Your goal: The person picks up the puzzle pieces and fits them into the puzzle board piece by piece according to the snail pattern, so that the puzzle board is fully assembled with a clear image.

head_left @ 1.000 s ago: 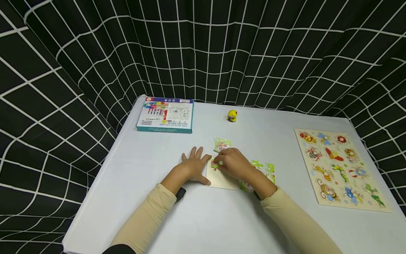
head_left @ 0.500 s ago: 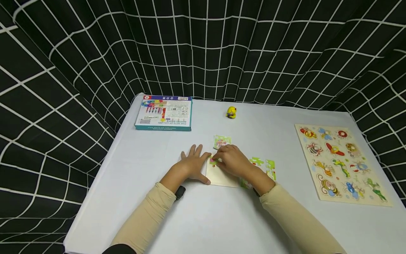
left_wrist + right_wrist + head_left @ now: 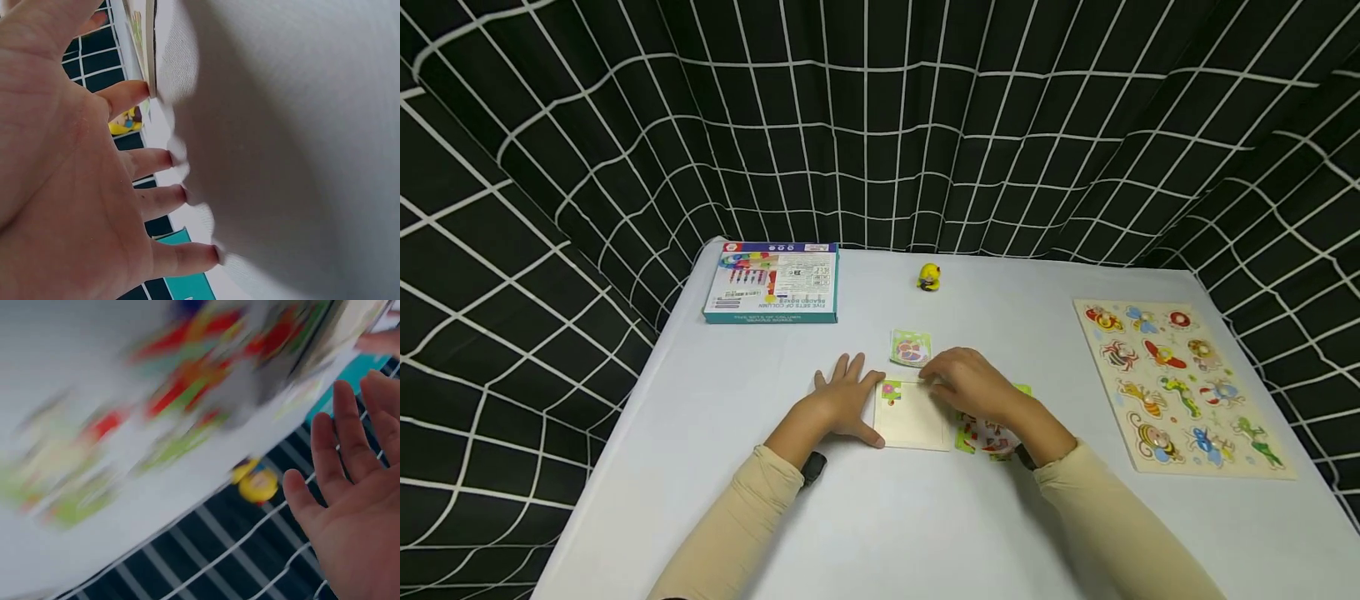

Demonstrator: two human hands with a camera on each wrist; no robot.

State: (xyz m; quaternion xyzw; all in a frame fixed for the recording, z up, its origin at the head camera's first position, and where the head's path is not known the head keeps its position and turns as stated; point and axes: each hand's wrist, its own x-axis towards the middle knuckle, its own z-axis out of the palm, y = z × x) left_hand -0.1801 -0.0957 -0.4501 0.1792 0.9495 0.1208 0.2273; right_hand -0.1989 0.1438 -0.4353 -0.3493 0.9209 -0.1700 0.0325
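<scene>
Far left: a teal-edged box (image 3: 772, 283) is lying flat, well apart from the hands. Left hand (image 3: 835, 408) is bracing the left side of a wooden tray (image 3: 917, 421), fingers straight and spread wide, index at the far corner, thumb at the near one. Tray is lying flat, nearly square, so showing no long axis. A green-and-pink puzzle piece (image 3: 891, 387) is sitting in its far left corner. A picture card (image 3: 911, 347) is lying just beyond; a yellow toy (image 3: 928, 277) is standing farther back.

Right hand (image 3: 973, 387) is hanging over the tray's far right corner, fingers loosely bent, no piece showing in them. Key relation: loose pieces (image 3: 996, 439) are lying right of the tray, nearward of these fingertips and partly hidden by hand and wrist; right hand is clearly the nearer. Their axes are varying, hard to read.

Far right: an insect board (image 3: 1232, 468) is lying flat, slightly askew. White cloth (image 3: 880, 525) is covering the table; dark gridded curtain (image 3: 865, 100) is enclosing it behind and at the sides.
</scene>
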